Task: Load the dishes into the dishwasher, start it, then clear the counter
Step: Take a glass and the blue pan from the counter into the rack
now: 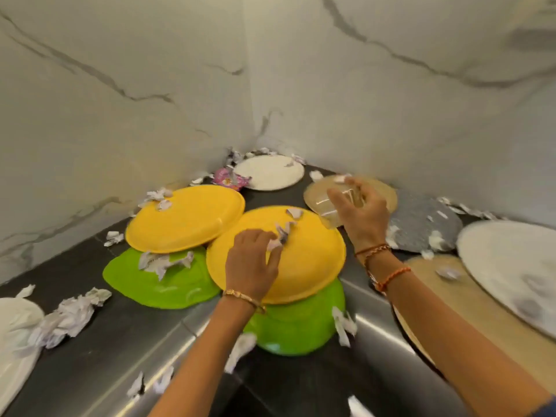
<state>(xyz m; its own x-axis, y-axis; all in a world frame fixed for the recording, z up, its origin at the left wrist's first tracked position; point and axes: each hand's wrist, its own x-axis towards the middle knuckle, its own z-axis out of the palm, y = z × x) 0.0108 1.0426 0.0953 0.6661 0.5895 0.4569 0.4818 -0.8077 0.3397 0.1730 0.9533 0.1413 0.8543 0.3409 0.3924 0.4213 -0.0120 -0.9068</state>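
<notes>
The dark worktop [99,341] in the marble corner carries overlapping plates and scattered crumpled paper, so the step in hand looks like stripping scraps off the dishes before they go to the dishwasher, which is not in view. Start with the big pieces: the near yellow plate [304,266] lies on a green plate [298,326], with a second yellow plate [186,218] and another green plate [168,284] to its left. Lifting the top plate first, held level, should keep the stack from sliding. The beige plate [316,195] sits further back, beside a grey plate [421,224].

The left hand [252,266] rests on the near yellow plate, fingertips pinching a paper scrap [282,233]. The right hand [361,212] hovers over the beige plate, fingers curled around what seems a small clear item; blur hides what. It is best to gather every loose scrap into one hand before lifting any plate.
</notes>
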